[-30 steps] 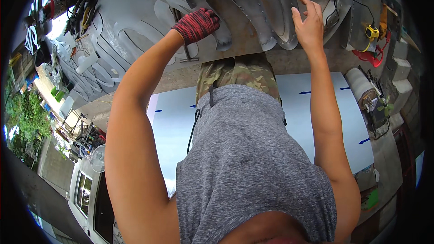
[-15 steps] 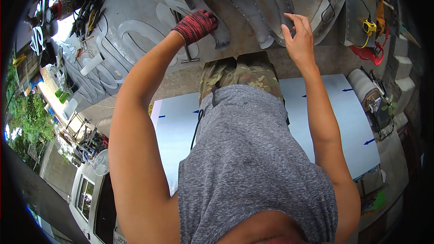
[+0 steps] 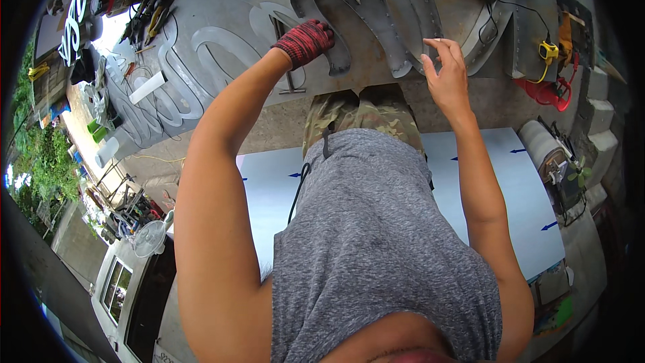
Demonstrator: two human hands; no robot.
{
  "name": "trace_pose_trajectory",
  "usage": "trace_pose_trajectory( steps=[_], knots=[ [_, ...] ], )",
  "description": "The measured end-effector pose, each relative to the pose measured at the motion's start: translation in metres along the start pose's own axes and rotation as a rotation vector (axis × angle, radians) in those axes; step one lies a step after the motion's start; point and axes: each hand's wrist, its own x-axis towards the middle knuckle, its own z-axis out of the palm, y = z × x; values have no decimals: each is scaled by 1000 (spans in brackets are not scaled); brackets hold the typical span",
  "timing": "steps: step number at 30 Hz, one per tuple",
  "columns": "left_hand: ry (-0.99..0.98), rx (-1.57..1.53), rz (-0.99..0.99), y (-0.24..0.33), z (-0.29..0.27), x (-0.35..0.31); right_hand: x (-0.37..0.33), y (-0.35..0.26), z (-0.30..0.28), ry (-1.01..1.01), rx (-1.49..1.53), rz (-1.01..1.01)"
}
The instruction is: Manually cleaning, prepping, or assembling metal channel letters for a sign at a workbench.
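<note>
My left hand (image 3: 308,44), in a red and black knit glove, is closed at the left leg of a curved grey sheet-metal letter (image 3: 369,13) with raised walls. Its fingers curl over the wall there; the fingertips are hidden. Bare, my right hand (image 3: 449,75) hovers by the letter's right-hand curve, thumb and fingers apart, nothing visible between them. Beneath my left wrist lies a dark T-shaped metal piece (image 3: 291,89). Flat pale cut-out letter shapes (image 3: 201,40) lie to the left on the same metal worktable (image 3: 222,0).
Pliers and other hand tools (image 3: 158,17) lie at the far left. A yellow tape measure (image 3: 548,51) and a red tool (image 3: 554,97) are at the table's right end. Behind me spreads a light-blue sheet (image 3: 494,181) with arrows. A fan (image 3: 150,236) stands at the left.
Much of the worktable has shifted slightly right and down in view. My left hand keeps its closed pose at the letter; my right hand sits a little lower, still open.
</note>
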Motion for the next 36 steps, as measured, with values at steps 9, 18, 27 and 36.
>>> trace_pose_trajectory(
  steps=[9, 18, 27, 36],
  knots=[
    [99, 10, -66, -1, 5, 0, -7, -7, -5, -17, 12, -25],
    [234, -17, -288, 35, -14, -11, -15, -11, -20, -49, 38, -92],
    [473, -617, -1290, 192, 1, -120, 13, -58, -11, -241, 75, -414],
    [123, -1381, -1863, 379, 156, -215, 19, -134, 18, -344, 42, -683]
  ],
)
